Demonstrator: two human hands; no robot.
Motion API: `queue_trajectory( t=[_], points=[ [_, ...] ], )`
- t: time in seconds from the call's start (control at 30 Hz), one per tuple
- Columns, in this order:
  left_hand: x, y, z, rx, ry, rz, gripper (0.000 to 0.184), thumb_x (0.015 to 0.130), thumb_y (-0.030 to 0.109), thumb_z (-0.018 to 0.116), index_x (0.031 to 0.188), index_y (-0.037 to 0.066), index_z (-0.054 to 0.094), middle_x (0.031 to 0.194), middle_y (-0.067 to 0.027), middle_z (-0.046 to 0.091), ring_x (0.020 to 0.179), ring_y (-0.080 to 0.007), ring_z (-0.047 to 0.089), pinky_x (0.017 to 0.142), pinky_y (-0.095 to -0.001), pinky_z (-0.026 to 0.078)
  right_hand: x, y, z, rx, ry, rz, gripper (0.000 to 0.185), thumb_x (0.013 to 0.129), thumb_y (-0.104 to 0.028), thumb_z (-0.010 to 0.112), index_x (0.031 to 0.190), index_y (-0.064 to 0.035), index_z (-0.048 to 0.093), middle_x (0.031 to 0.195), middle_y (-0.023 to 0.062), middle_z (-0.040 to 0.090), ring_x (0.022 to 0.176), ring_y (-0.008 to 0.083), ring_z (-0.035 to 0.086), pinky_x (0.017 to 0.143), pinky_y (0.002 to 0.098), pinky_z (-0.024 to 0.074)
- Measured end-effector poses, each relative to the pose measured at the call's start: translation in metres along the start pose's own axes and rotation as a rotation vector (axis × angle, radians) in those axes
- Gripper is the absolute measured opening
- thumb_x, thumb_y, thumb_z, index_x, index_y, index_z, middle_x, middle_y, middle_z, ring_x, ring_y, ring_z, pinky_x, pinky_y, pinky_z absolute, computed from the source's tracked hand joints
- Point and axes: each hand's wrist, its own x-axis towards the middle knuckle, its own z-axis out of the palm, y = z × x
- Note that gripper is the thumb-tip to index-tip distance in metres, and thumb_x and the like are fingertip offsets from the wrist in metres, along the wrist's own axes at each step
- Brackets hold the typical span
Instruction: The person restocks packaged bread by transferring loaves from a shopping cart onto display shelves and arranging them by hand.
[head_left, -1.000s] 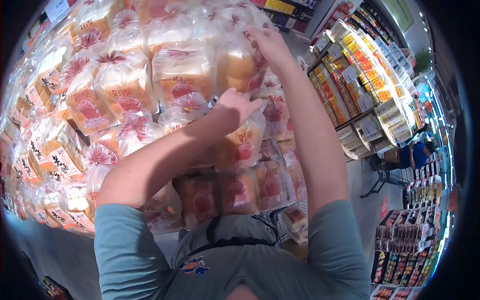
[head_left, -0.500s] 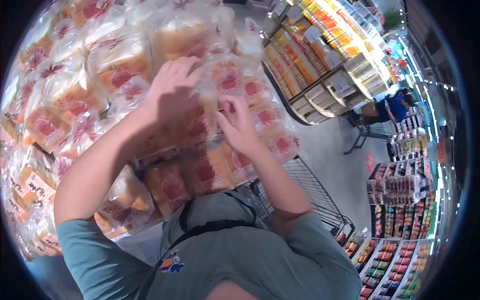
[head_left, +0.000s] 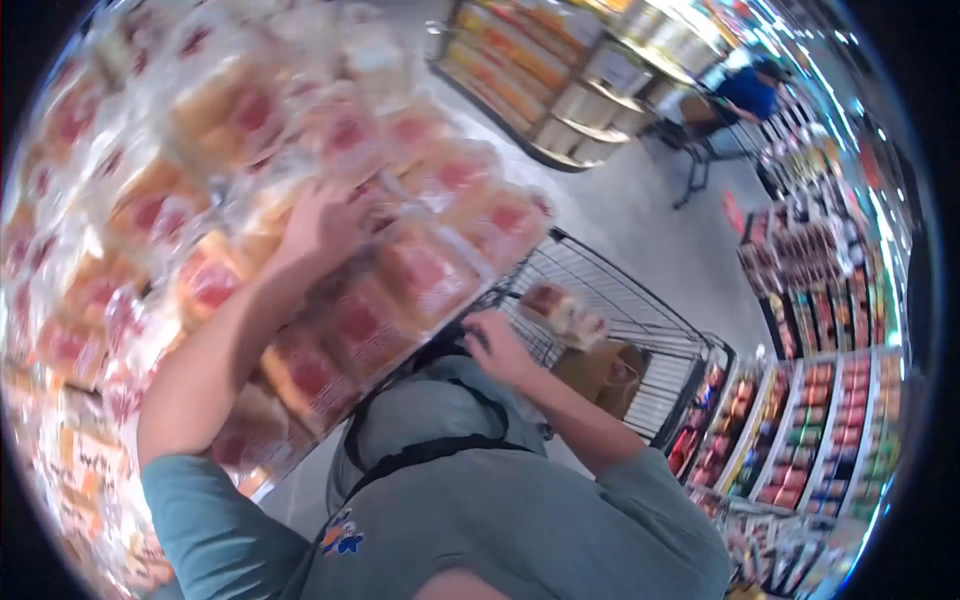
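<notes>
My left hand [head_left: 325, 222] lies over the clear-wrapped bread loaves [head_left: 430, 270], which carry round red labels. Its fingers curl down among the wrappers, and blur hides whether they grip one. Close to my waist, my right hand [head_left: 495, 345] hovers by the near end of the shopping cart [head_left: 640, 300]. The right fingers are bent and apart, with nothing visible in them. More bagged loaves [head_left: 225, 115] are heaped beyond and to the left of my left hand.
Inside the cart are a brown paper bag [head_left: 600, 375] and wrapped packs [head_left: 562, 312]. A shelf unit [head_left: 540, 80] stands across the aisle. Farther right, a person in a blue top [head_left: 750, 92] is beside another cart. Stocked shelves [head_left: 800, 430] line the right side.
My right hand has left the bread and come back toward my waist and the cart. My left hand has shifted nearer over the loaves. The view has turned, showing more of the cart.
</notes>
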Motion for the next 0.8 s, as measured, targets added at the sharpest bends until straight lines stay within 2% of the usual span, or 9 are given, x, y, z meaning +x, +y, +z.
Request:
queue_trajectory(
  t=[0.07, 0.13, 0.2, 0.23, 0.33, 0.5, 0.57, 0.67, 0.8],
  points=[
    [0.009, -0.012, 0.014, -0.103, 0.585, -0.086, 0.013, 0.074, 0.015, 0.057, 0.084, 0.011, 0.064, 0.09, -0.0082, 0.062, 0.091, -0.0251, 0.059, 0.082, -0.0393, 0.043, -0.029, 0.014, 0.004, -0.025, -0.091, 0.055, 0.028, 0.08, -0.007, 0.064, 0.107, -0.005, 0.055, 0.097, 0.0164, 0.055, 0.093, 0.0356, 0.053, 0.082, 0.0415, 0.044],
    [0.025, -0.019, 0.016, -0.047, 0.487, -0.085, 0.01, 0.075, 0.014, 0.057, 0.082, 0.01, 0.063, 0.092, -0.0085, 0.064, 0.091, -0.0257, 0.06, 0.079, -0.0396, 0.042, -0.052, 0.027, 0.011, -0.064, -0.117, 0.071, 0.029, 0.081, -0.007, 0.063, 0.109, -0.0049, 0.055, 0.096, 0.0154, 0.055, 0.092, 0.0341, 0.054, 0.082, 0.0413, 0.0444],
    [0.05, -0.009, 0.016, 0.005, 0.31, -0.261, 0.008, 0.078, 0.015, 0.057, 0.08, 0.01, 0.063, 0.094, -0.0092, 0.064, 0.092, -0.0247, 0.06, 0.079, -0.0384, 0.042, -0.085, 0.042, 0.008, -0.132, -0.122, 0.118, 0.031, 0.081, -0.007, 0.063, 0.111, -0.0051, 0.055, 0.095, 0.0142, 0.055, 0.091, 0.0326, 0.055, 0.081, 0.0416, 0.0448],
    [0.06, -0.013, 0.018, -0.024, 0.275, -0.325, 0.02, 0.075, 0.017, 0.063, 0.094, 0.01, 0.063, 0.092, -0.0087, 0.065, 0.094, -0.025, 0.059, 0.08, -0.0389, 0.04, -0.091, 0.046, 0.01, -0.116, -0.112, 0.115, 0.031, 0.081, -0.008, 0.062, 0.112, -0.0054, 0.055, 0.094, 0.014, 0.055, 0.09, 0.0325, 0.055, 0.081, 0.0421, 0.0448],
    [0.088, -0.049, 0.059, 0.173, 0.039, -0.409, 0.016, 0.08, 0.019, 0.06, 0.094, 0.012, 0.062, 0.087, -0.0075, 0.066, 0.087, -0.0238, 0.062, 0.076, -0.039, 0.042, -0.11, 0.06, 0.006, -0.042, -0.208, 0.215, 0.03, 0.08, -0.006, 0.062, 0.11, -0.0055, 0.056, 0.098, 0.017, 0.058, 0.095, 0.0365, 0.056, 0.084, 0.0434, 0.0461],
    [0.094, -0.038, 0.046, 0.218, 0.022, -0.288, 0.013, 0.084, 0.016, 0.053, 0.092, 0.013, 0.063, 0.081, -0.0056, 0.067, 0.079, -0.0212, 0.063, 0.071, -0.0373, 0.042, -0.148, 0.077, -0.018, -0.026, -0.181, 0.296, 0.027, 0.081, -0.007, 0.06, 0.108, -0.0039, 0.057, 0.096, 0.0166, 0.06, 0.093, 0.036, 0.058, 0.082, 0.0428, 0.0474],
    [0.092, -0.038, 0.048, 0.222, 0.01, -0.263, 0.013, 0.084, 0.014, 0.052, 0.091, 0.013, 0.063, 0.08, -0.0053, 0.067, 0.079, -0.0204, 0.063, 0.071, -0.0366, 0.042, -0.156, 0.084, -0.027, -0.053, -0.163, 0.442, 0.027, 0.083, -0.008, 0.06, 0.11, -0.0047, 0.058, 0.09, 0.0135, 0.06, 0.085, 0.0285, 0.059, 0.078, 0.0383, 0.0486],
    [0.084, -0.037, 0.052, 0.24, 0.009, -0.212, 0.013, 0.084, 0.015, 0.052, 0.09, 0.014, 0.063, 0.081, -0.0053, 0.067, 0.079, -0.0197, 0.063, 0.071, -0.0362, 0.042, -0.167, 0.093, -0.037, -0.062, -0.178, 0.511, 0.024, 0.084, -0.008, 0.058, 0.109, -0.0044, 0.058, 0.09, 0.0136, 0.06, 0.084, 0.0282, 0.06, 0.077, 0.0382, 0.0495],
    [0.07, -0.027, 0.054, 0.236, -0.011, -0.034, 0.012, 0.083, 0.017, 0.053, 0.088, 0.015, 0.064, 0.081, -0.0048, 0.067, 0.079, -0.0198, 0.063, 0.071, -0.036, 0.042, -0.17, 0.106, -0.04, -0.044, -0.207, 0.466, 0.022, 0.086, -0.009, 0.058, 0.108, -0.0039, 0.058, 0.091, 0.0136, 0.06, 0.084, 0.0279, 0.06, 0.077, 0.038, 0.0496]
  ],
)
